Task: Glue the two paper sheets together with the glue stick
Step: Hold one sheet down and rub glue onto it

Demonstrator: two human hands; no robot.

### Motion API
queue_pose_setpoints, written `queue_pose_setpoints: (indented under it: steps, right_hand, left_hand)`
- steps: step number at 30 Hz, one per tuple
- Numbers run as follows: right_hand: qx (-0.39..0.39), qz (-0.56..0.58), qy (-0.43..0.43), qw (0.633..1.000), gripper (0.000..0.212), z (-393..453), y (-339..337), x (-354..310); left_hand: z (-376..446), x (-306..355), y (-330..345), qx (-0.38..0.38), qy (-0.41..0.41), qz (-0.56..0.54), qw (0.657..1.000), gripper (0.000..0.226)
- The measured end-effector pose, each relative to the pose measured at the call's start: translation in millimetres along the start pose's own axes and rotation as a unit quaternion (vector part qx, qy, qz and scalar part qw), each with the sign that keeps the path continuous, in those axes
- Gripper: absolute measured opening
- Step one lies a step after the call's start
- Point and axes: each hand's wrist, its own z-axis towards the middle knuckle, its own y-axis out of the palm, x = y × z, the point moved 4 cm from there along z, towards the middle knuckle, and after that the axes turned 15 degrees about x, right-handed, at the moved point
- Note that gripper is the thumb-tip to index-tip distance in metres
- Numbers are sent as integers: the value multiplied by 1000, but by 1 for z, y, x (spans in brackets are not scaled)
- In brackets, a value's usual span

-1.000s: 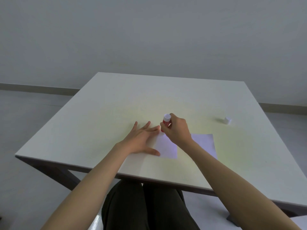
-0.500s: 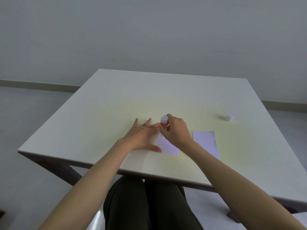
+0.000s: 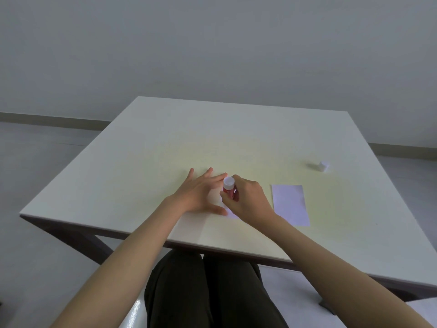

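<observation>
The light around me is soft, dim and greyish, with no hard glare. The table (image 3: 236,143) glows faintly yellow at its middle and fades paler toward the edges. My left hand (image 3: 201,195) throws only a weak shadow, and the cap (image 3: 323,166) a small smudge to its left. The wide lens bends the table edges and stretches my forearms near the bottom. Detail is soft everywhere.

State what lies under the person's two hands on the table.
Under the left hand and right hand a paper sheet shows only at its near corner; the rest is covered. The right hand holds the glue stick.
</observation>
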Motion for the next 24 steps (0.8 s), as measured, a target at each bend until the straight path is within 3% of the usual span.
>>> queue_pose_setpoints:
  steps: [4,11,19,24]
  right_hand:
    - [-11,8,15,1000,14,-1,-2,0]
    - [-21,-6,47,999,17,5,-19,17]
    - [0,-29,86,996,17,12,-37,38]
    - [23,15,52,998,18,30,-31,16]
  left_hand:
    - [1,0,0,-2,3,11,1000,82]
    - [1,-4,1,-14,-10,22,1000,108]
    - [2,-6,2,-14,2,30,999,110]
    - [2,-6,3,-33,2,43,999,109]
